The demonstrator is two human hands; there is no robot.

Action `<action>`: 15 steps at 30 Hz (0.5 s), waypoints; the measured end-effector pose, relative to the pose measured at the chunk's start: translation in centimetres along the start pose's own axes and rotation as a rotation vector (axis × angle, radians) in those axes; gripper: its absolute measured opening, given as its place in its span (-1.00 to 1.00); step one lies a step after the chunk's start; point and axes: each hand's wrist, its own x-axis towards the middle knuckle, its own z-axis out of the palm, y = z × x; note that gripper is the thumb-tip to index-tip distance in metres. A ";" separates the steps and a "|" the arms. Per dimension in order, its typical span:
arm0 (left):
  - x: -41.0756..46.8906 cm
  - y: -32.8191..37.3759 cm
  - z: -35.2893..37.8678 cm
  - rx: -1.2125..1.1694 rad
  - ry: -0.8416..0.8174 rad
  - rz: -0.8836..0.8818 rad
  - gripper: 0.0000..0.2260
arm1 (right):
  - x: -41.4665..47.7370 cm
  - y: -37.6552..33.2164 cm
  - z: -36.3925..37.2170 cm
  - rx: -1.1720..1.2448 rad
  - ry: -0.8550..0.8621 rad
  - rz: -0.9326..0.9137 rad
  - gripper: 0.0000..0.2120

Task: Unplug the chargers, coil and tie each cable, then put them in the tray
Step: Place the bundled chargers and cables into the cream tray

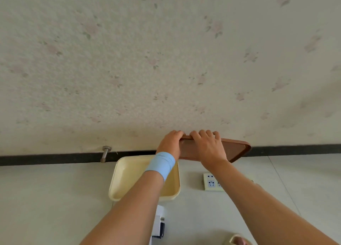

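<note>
Soft, even daylight; wide-angle bowing, slight softness at edges.

Wall (166,60): papered, matt, grainy texture, faded floral print. Floor (55,198): pale tile, smooth, low sheen. Brown tray (238,148): smooth, satin; plastic or wood not determinable. Cream tray (129,174): glossy plastic. Doorstop (105,153): dull bare metal. Wristband (161,164): matt blue cloth. Power strip (210,182): smooth white plastic.

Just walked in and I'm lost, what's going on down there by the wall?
A person grips the far edge of a brown tray with both hands, left hand and right hand, holding it against the wall. A cream tray lies on the floor beside a white power strip. The sockets that show hold no plug.
</note>
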 end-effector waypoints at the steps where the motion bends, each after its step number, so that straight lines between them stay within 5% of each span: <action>1: 0.2 0.0 0.7 -0.037 -0.007 -0.019 -0.82 | -0.1 0.7 0.5 -0.016 -0.014 0.016 -0.46; 15: -0.4 -5.3 5.9 0.074 -0.411 -0.230 -0.43 | 2.2 3.4 8.4 -0.057 -0.239 0.041 -0.51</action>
